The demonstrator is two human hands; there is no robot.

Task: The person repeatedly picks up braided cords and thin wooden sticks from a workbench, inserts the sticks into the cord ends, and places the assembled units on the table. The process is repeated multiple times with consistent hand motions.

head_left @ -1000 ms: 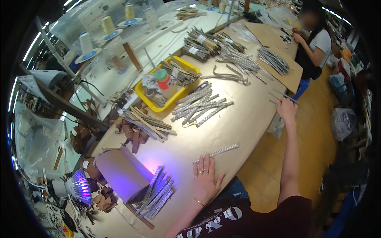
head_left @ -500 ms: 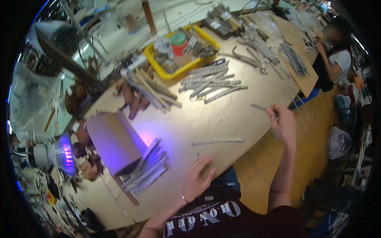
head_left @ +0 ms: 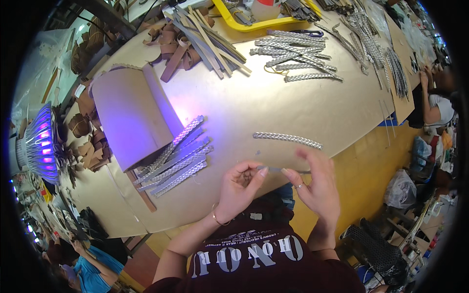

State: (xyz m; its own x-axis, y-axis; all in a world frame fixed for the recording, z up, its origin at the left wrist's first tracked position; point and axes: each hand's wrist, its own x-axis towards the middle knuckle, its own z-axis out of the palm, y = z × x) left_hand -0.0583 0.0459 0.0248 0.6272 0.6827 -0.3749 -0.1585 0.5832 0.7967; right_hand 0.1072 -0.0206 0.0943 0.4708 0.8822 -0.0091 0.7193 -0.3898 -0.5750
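Observation:
Both my hands are close together at the table's near edge, with a thin grey strip (head_left: 276, 169) stretched between them. My left hand (head_left: 240, 188) pinches its left end between thumb and fingertips. At the other end, my right hand (head_left: 317, 185) has its thumb against the strip; its index finger is raised and blurred. Just beyond my hands lies a single silvery braided strap (head_left: 287, 138), touched by neither. To the left, a bundle of braided straps and grey strips (head_left: 183, 163) rests against a curved brown sheet (head_left: 129, 115) under purple light.
A finned lamp (head_left: 41, 144) glows at the left. Across the table (head_left: 234, 110) lie a pile of braided straps (head_left: 298, 56), long flat strips (head_left: 205, 41), brown scraps (head_left: 178, 53) and a yellow tray (head_left: 244, 27). Another person (head_left: 437, 105) works at the far right.
My right hand has come left and nearer, bringing the grey strip to my left hand, which now pinches it. The view has shifted, so the tray sits higher.

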